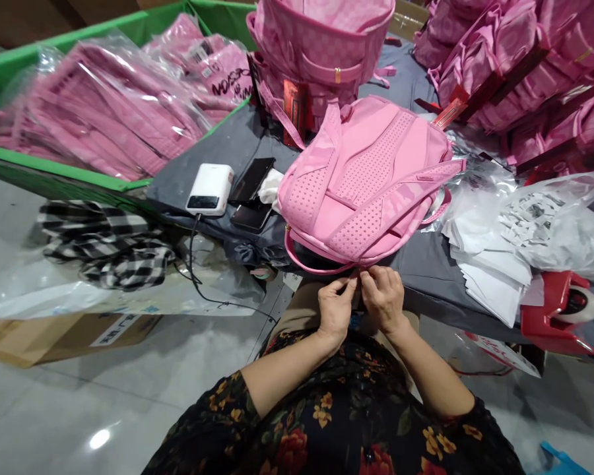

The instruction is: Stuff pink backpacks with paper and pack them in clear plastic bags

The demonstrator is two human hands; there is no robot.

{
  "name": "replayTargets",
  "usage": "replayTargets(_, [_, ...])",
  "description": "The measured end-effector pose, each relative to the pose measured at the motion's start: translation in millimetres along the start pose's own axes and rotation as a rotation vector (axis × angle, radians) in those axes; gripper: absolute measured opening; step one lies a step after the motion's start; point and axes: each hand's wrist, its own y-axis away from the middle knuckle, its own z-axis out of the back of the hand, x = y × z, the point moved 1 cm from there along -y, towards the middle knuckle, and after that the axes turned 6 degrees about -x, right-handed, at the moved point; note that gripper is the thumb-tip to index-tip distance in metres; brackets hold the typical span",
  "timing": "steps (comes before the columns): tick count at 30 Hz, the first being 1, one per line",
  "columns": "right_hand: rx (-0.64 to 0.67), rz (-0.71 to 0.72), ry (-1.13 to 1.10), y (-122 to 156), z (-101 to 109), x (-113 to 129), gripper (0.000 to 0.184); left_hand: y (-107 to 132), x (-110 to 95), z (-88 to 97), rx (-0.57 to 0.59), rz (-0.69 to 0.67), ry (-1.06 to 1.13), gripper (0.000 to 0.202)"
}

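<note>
Pink backpack [361, 178] on a grey cloth-covered table [426, 264], back panel up, lower edge toward the person. Left hand [334, 310] and right hand [382, 298] meet at that edge — fingers [354, 284] pinched together, anything gripped too small to tell.

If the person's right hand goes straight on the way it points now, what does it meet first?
The right hand would likely meet the pink backpack first. It seems to be touching the bag's lower edge, though depth is hard to judge from this view.
</note>
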Motion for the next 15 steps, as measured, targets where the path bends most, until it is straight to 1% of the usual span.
replayTargets(1, [0.047,0.011,-0.019,1.8,2.5,-0.1,0.015,0.1,-0.9,-0.7,0.008,-0.004,0.001,0.026])
replayTargets(3, [0.126,-0.003,-0.046,4.9,5.9,0.4,0.021,1.7,-4.9,-2.8,0.014,0.025,0.018,0.028])
replayTargets(5, [0.163,-0.047,-0.058,6.7,6.8,0.7,0.023,6.6,-12.0,-2.4,0.042,0.059,0.018,0.028])
replayTargets(6, [0.164,-0.071,-0.063,6.9,6.5,0.6,0.020,10.1,-16.3,-0.3,0.067,0.055,0.002,0.027])
replayTargets(8, [0.140,-0.119,-0.083,6.0,5.5,-0.3,0.015,16.5,-24.0,7.5,0.115,-0.001,-0.047,0.029])
replayTargets(10, [0.113,-0.190,-0.132,4.1,4.5,-1.6,0.014,18.0,-26.2,16.5,0.126,-0.038,-0.059,0.031])
replayTargets(12, [0.092,-0.303,-0.228,2.0,3.8,-2.5,0.012,11.8,-19.8,21.3,0.121,0.012,0.005,0.033])
replayTargets(15, [0.086,-0.538,-0.468,-1.6,3.0,-2.2,0.006,-6.0,1.3,15.5,0.165,0.152,0.152,0.040])
